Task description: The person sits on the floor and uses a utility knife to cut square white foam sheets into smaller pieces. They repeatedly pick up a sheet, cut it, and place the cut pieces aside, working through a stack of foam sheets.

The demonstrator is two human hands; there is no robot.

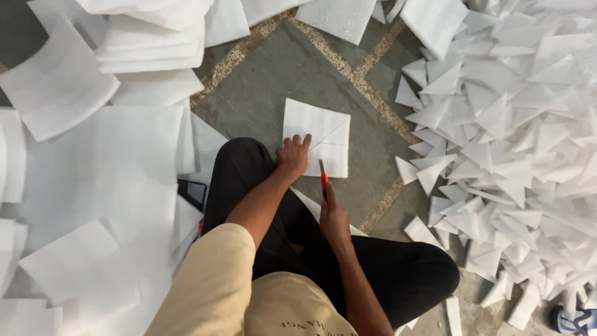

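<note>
A person sits on a stone tile floor (pixel 280 81), ringed by white foam. Uncut foam sheets (pixel 93 180) are stacked on the left; a heap of cut foam triangles (pixel 516 143) spreads on the right. Between them lies one square foam sheet (pixel 317 134), scored diagonally. The left hand (pixel 292 155) presses fingers flat on its near edge, pinning it. The right hand (pixel 334 218) is closed around a red-handled cutter (pixel 323 179), blade at the sheet's lower edge.

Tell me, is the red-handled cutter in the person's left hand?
No. The right hand holds the red-handled cutter, while the left hand presses flat on the square white foam sheet.
</note>
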